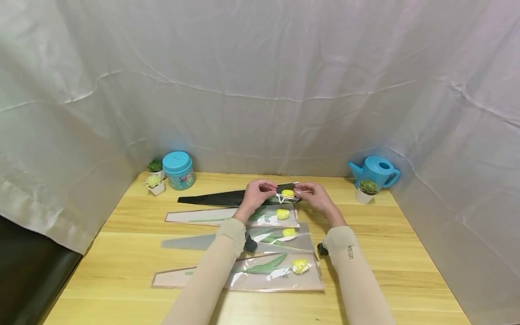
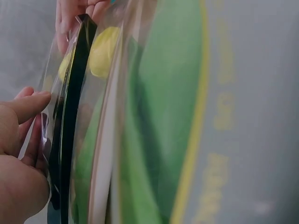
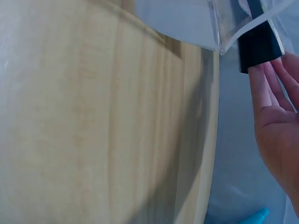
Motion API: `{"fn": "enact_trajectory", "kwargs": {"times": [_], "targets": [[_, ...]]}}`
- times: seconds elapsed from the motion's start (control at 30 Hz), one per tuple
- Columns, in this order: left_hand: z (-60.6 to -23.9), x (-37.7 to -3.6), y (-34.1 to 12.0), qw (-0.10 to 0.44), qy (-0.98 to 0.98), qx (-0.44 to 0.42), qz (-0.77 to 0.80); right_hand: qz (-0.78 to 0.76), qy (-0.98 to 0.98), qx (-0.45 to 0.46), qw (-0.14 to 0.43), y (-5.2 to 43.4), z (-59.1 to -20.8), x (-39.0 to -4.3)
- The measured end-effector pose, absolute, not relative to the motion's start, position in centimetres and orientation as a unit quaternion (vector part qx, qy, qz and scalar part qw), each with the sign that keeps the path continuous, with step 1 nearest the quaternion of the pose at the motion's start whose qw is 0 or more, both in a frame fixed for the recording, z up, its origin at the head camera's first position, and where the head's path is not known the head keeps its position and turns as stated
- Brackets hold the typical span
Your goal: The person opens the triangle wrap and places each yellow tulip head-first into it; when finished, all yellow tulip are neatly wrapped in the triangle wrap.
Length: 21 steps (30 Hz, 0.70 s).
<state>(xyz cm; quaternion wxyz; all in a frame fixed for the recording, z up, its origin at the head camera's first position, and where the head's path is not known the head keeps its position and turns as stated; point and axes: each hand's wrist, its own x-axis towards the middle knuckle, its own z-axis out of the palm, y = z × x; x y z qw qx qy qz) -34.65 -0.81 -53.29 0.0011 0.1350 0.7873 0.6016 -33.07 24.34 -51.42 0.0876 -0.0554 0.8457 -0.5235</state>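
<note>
We hold the black sleeve (image 1: 239,197) by its wide mouth with both hands at the far middle of the desk (image 1: 406,253): our left hand (image 1: 255,195) has its fingers curled round the clear film beside the dark edge, and our right hand (image 1: 314,195) pinches the mouth's other lip with its fingertips, the black corner showing just at them in the right wrist view. A yellow tulip head (image 1: 287,192) sits between the hands, inside the mouth as far as we can tell. To do this well, we judge that we should keep the two lips apart with a light, even pull and keep the bloom off the film's edge, since the petals could crush and the thin plastic could crease or tear at the corner. The sleeve's pointed tail trails left along the desk, so we have free length there. Just before our wrists lie three more sleeved tulips (image 1: 280,266), stacked toward us; our forearms pass over them, so we lift rather than drag. To the far left stand a teal jar (image 1: 178,169) and two small potted plants (image 1: 155,183), to the far right a blue watering can (image 1: 375,170) with another plant (image 1: 367,190), all well apart from our hands. The cloth backdrop (image 1: 260,81) closes in behind, so open room lies mainly to the sides and above.
</note>
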Motion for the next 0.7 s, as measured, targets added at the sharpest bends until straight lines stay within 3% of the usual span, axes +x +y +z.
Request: {"fn": "enact_trajectory", "kwargs": {"times": [0.4, 0.7], "targets": [[-53.9, -35.3, -1.1, -0.010, 0.802, 0.125, 0.585, -0.516, 0.849, -0.088, 0.070, 24.5, -52.2, -33.3], [-53.2, -34.6, -2.7, 0.017, 0.807, 0.148, 0.572, -0.513, 0.849, -0.069, 0.107, 25.0, -51.9, -32.7]]}}
